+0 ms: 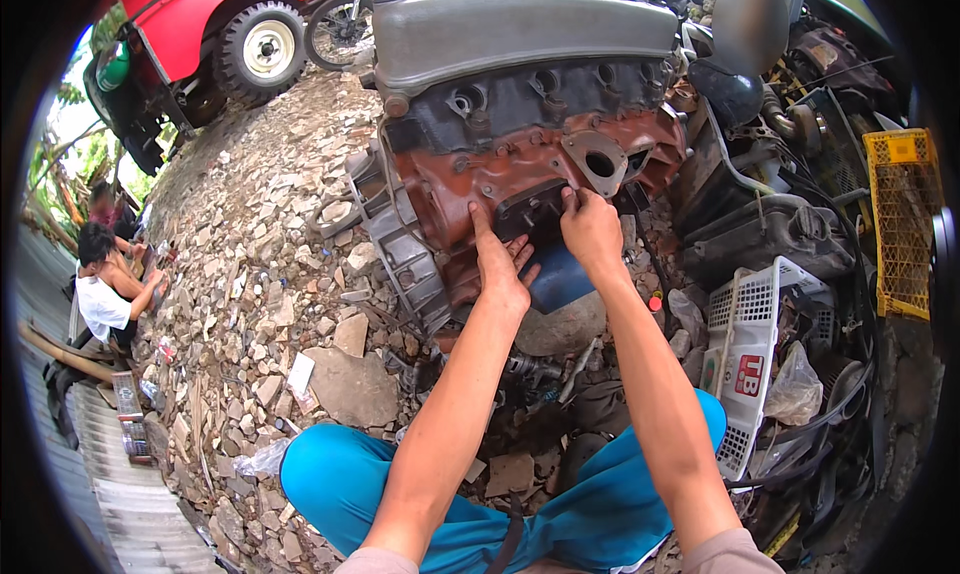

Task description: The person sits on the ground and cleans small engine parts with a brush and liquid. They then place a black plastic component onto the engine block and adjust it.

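Observation:
An engine block point(445, 179), reddish brown with a black upper band and a grey valve cover point(520, 29), stands on the stones in front of me. On its near side sits a dark oblong cover plate point(528, 210). My left hand point(503, 267) lies against the block at the plate's lower left, fingers spread, one reaching up the red metal. My right hand point(594, 236) is closed at the plate's right end, fingertips pressed to its edge; its grip is partly hidden. Just above it is a grey flange point(598, 162) with a round hole. Below hangs a blue cylinder point(562, 276).
A white plastic crate point(745, 359) with scrap stands to my right, beside a black tank-like part point(775, 239) and a yellow crate point(900, 214). Rubble covers the ground. A red vehicle point(190, 19) is at the far left; people point(110, 284) sit near corrugated sheeting.

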A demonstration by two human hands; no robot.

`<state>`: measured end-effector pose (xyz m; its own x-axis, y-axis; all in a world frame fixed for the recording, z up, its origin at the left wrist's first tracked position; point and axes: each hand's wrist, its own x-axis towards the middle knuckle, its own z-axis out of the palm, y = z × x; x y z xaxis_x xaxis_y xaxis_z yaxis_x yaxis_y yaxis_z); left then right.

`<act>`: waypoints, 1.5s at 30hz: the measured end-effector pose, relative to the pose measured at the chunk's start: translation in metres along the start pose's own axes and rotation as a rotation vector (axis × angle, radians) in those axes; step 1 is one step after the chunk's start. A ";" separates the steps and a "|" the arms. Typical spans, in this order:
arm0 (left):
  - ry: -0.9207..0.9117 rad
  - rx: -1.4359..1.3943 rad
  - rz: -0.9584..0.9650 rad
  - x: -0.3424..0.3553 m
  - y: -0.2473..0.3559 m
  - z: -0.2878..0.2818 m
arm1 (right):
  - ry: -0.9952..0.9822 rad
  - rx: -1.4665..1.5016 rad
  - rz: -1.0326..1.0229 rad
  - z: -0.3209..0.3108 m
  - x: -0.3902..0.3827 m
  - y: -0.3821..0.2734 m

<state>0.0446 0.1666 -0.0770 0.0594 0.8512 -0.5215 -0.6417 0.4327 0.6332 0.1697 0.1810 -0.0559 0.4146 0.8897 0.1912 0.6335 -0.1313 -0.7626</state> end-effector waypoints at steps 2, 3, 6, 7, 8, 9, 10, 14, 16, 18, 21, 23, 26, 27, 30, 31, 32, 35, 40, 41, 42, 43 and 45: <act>-0.009 0.024 0.011 -0.001 0.000 0.001 | -0.085 0.094 0.098 -0.001 0.008 0.006; -0.008 0.037 0.017 -0.002 0.000 0.000 | -0.104 0.095 0.124 -0.002 0.008 0.003; -0.010 0.038 0.023 -0.003 0.001 -0.002 | -0.037 -0.093 0.057 -0.009 -0.003 -0.009; -0.009 0.035 0.026 -0.003 0.001 -0.002 | 0.009 -0.189 0.010 -0.013 -0.009 -0.015; -0.007 0.031 0.029 -0.004 0.001 -0.002 | 0.026 -0.197 -0.026 -0.013 -0.011 -0.017; -0.008 0.028 0.032 -0.004 -0.001 -0.002 | 0.045 -0.207 -0.063 -0.015 -0.013 -0.018; -0.009 0.000 0.037 -0.004 -0.003 -0.001 | 0.063 -0.216 -0.100 -0.015 -0.013 -0.019; -0.009 -0.099 0.077 0.000 -0.015 -0.003 | 0.072 -0.172 -0.101 -0.012 -0.012 -0.018; -0.016 -0.127 0.077 0.001 -0.019 -0.001 | 0.083 -0.107 -0.052 -0.010 -0.008 -0.012; -0.020 -0.136 0.063 0.003 -0.020 -0.002 | 0.023 0.042 0.019 -0.005 0.003 -0.001; -0.039 -0.173 0.044 0.003 -0.021 -0.001 | -0.064 0.071 0.069 -0.007 0.006 0.003; -0.035 -0.179 0.040 0.003 -0.018 -0.004 | -0.053 -0.034 0.013 -0.013 -0.002 -0.008; -0.031 -0.207 0.018 -0.002 -0.015 -0.003 | 0.053 -0.213 -0.129 -0.015 -0.013 -0.017; -0.032 -0.216 0.009 -0.002 -0.015 -0.002 | 0.072 -0.222 -0.145 -0.013 -0.012 -0.015; -0.093 -0.206 0.000 -0.003 -0.015 -0.001 | 0.127 -0.204 -0.170 -0.008 -0.009 -0.009; -0.092 -0.214 -0.011 -0.003 -0.014 -0.002 | 0.145 -0.192 -0.175 -0.007 -0.008 -0.007; -0.091 -0.223 -0.023 -0.002 -0.013 -0.003 | 0.046 0.015 -0.034 -0.007 -0.006 -0.006; -0.094 -0.237 -0.033 -0.003 -0.011 -0.004 | -0.164 0.393 0.232 -0.010 -0.001 -0.011; -0.098 -0.220 -0.034 -0.005 -0.010 -0.005 | 0.134 -0.077 -0.194 -0.002 -0.002 0.000; -0.099 -0.219 -0.034 -0.005 -0.010 -0.004 | 0.269 -0.187 -0.348 0.003 -0.001 0.007; -0.099 -0.217 -0.034 -0.006 -0.011 -0.003 | 0.255 -0.140 -0.312 0.003 0.000 0.009; -0.097 -0.220 -0.037 -0.006 -0.011 -0.001 | 0.241 -0.093 -0.277 0.004 0.002 0.010; -0.089 -0.225 -0.041 -0.006 -0.012 0.000 | 0.112 0.097 -0.078 0.001 0.003 0.008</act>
<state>0.0520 0.1561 -0.0813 0.1499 0.8613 -0.4855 -0.7910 0.3990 0.4637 0.1750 0.1831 -0.0623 0.4400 0.8406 0.3160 0.6027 -0.0155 -0.7978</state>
